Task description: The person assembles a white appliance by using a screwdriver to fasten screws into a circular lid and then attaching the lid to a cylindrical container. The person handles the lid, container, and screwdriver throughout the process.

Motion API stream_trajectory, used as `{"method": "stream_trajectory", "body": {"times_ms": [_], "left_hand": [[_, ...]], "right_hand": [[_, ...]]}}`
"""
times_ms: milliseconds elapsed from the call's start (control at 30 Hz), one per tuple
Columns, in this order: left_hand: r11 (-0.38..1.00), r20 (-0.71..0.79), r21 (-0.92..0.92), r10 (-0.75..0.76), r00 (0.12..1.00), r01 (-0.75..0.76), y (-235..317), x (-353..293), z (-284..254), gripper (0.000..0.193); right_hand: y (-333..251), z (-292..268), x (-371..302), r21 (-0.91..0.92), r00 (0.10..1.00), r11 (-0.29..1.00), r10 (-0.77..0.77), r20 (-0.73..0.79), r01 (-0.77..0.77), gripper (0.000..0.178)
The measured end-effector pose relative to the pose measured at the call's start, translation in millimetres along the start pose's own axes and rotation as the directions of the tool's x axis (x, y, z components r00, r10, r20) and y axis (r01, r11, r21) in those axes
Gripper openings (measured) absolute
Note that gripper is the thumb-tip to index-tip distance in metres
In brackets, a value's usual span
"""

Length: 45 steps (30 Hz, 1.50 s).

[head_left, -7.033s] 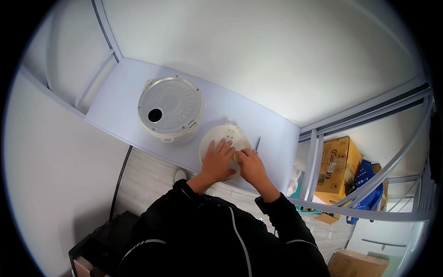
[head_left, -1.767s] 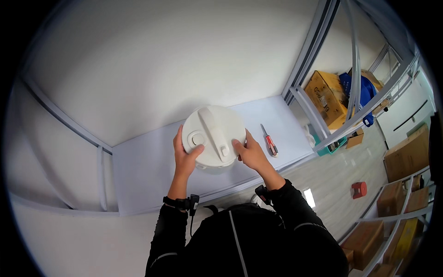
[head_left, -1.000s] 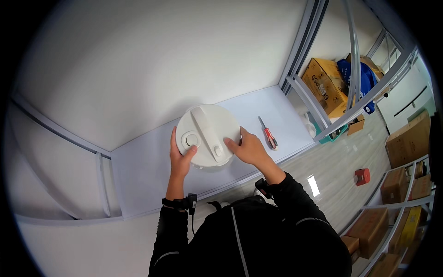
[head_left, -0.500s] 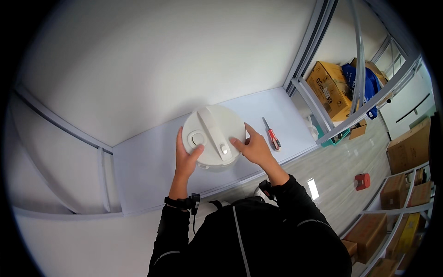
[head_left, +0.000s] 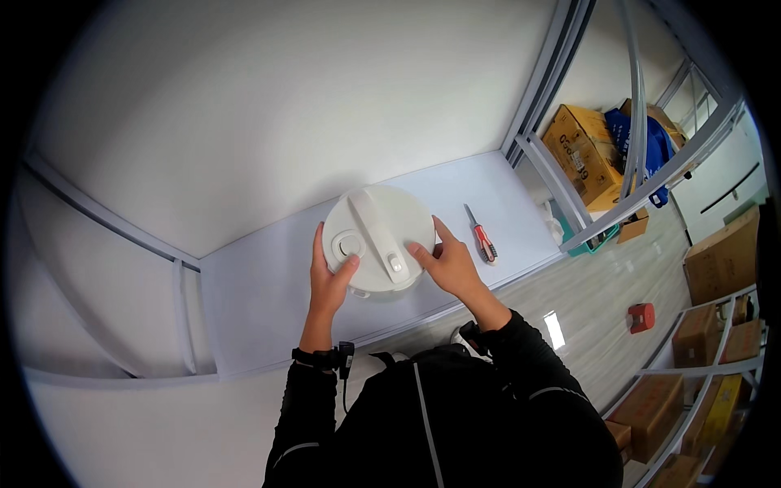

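A round white cooker [head_left: 411, 215] is held between my two hands, seen from above. Its lid has a raised bar across the middle, a round vent cap on the left and a small button at the bar's near end. My left hand [head_left: 328, 281] wraps the left side, thumb on the lid beside the vent cap. On the right side my right hand [head_left: 447, 264] grips, its thumb on top of the lid. Whether the cooker rests on the table or hangs just above it, I cannot tell. To the right of it lies a red-handled screwdriver [head_left: 483, 239].
The pale table [head_left: 268, 309] meets a white wall [head_left: 285, 106] behind and grey metal framing [head_left: 553, 175] at right. Beyond the frame stand a yellow carton [head_left: 582, 154] and a blue bag [head_left: 651, 150]. A red stool [head_left: 641, 317] and shelves of boxes [head_left: 655, 411] are farther right.
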State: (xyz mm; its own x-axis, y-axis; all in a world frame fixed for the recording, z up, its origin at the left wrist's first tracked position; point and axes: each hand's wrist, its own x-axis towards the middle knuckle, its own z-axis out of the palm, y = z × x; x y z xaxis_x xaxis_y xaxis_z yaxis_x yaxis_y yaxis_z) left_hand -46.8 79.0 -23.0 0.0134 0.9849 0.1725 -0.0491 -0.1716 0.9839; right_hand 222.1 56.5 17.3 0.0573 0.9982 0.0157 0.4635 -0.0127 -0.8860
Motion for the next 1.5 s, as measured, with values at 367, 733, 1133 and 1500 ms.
{"method": "stream_trajectory", "body": {"times_ms": [367, 733, 1133, 1500], "left_hand": [[0.999, -0.069, 0.046, -0.004, 0.998, 0.007, -0.1, -23.2, 18.9, 0.127], [1.0, -0.032, -0.005, -0.009, 0.999, 0.008, 8.1, -26.3, 20.3, 0.127], [1.0, -0.025, -0.003, 0.008, 1.0, -0.009, 7.0, -25.4, 19.8, 0.127], [0.999, -0.021, 0.013, -0.029, 0.999, 0.029, 17.0, -26.9, 20.6, 0.126]], "right_hand": [[-1.9, 1.9, -4.7, 0.065, 1.0, 0.998, 0.016, -0.021, -0.015, 0.092], [-5.1, 1.4, -11.2, 0.078, 0.999, 0.996, 0.035, -0.035, -0.032, 0.093], [4.0, 4.2, -9.8, 0.052, 0.999, 0.999, 0.009, -0.04, -0.007, 0.094], [7.2, 5.6, -9.0, 0.043, 1.0, 0.999, 0.008, -0.023, -0.007, 0.09]]}}
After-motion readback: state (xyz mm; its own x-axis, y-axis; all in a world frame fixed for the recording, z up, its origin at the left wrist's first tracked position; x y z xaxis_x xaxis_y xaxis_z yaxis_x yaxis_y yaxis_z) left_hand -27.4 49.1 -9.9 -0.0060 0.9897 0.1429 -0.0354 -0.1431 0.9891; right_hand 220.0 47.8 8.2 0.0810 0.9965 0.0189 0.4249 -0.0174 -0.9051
